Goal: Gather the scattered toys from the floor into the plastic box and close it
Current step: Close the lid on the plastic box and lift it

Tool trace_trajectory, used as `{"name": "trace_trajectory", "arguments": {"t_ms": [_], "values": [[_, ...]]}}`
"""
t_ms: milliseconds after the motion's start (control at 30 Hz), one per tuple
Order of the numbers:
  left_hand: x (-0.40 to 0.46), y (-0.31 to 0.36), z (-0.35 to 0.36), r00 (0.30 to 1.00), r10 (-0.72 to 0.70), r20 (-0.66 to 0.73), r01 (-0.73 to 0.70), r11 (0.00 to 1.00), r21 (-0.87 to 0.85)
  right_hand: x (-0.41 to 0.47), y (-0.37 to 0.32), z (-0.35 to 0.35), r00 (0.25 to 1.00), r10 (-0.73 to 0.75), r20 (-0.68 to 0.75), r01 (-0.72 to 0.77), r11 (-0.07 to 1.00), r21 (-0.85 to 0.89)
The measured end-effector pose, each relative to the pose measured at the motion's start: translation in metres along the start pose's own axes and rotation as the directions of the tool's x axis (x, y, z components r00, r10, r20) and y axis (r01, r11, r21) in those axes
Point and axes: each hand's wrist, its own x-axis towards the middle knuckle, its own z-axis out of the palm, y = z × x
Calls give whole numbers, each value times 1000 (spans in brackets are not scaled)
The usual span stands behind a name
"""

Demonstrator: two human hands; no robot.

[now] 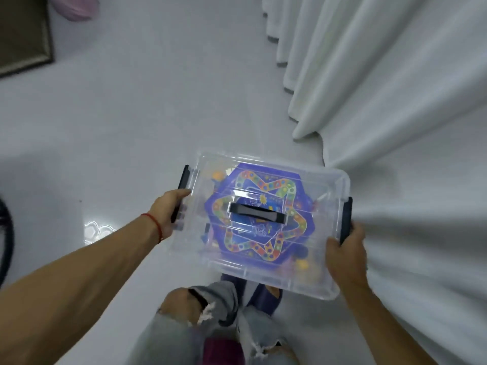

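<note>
Plastic box (329,262), clear-walled with its lid on, held above the pale floor (131,114) between two hands and taken here as the landmark. Left hand (168,209) grips the box's left end, fingers curled around the dark latch (183,180) on that side; a red string (155,223) circles its wrist. Right hand (345,251) grips the box's right end, thumb on the lid's edge and fingers wrapped under beside the second dark latch (346,219). Centred on the lid lies a dark carry handle (257,212). Through the lid shows a blue hexagonal game board (253,248) with a coloured looping track, and small yellow and orange toys (303,264) lie at the board's edges, their shapes blurred. White curtain (382,88) hangs to the right of the box and beyond it. Below the box appear torn grey jeans (184,325) and a dark slipper (266,296).
</note>
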Motion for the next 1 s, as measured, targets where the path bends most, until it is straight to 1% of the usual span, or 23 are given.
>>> {"name": "trace_trajectory", "arguments": {"t_ms": [100,200,300,400,467,567,667,833,1000], "values": [[-93,72,-51,997,48,57,-37,984,-174,-40,-103,-46,995,-101,-11,101,995,9],[-163,150,-110,992,93,90,-55,934,-354,-79,-215,-76,980,-198,-31,199,980,20],[-204,230,-174,981,136,138,-55,879,-474,-102,-329,-83,955,-283,-85,287,957,37],[-221,309,-226,959,207,192,-73,838,-541,-117,-425,-71,929,-338,-147,348,937,40],[-224,363,-262,945,245,217,-82,819,-568,-122,-488,-54,911,-373,-179,389,919,66],[-216,439,-312,925,305,228,-124,807,-577,-117,-571,-19,901,-382,-204,415,897,151],[-199,508,-355,916,338,216,-164,807,-568,-95,-648,23,891,-410,-194,445,874,197],[-145,611,-408,944,317,97,-194,767,-611,-31,-780,100,897,-433,-91,441,863,245],[-84,717,-425,964,265,-32,-225,742,-632,62,-901,168,906,-413,93,364,873,326]]}}
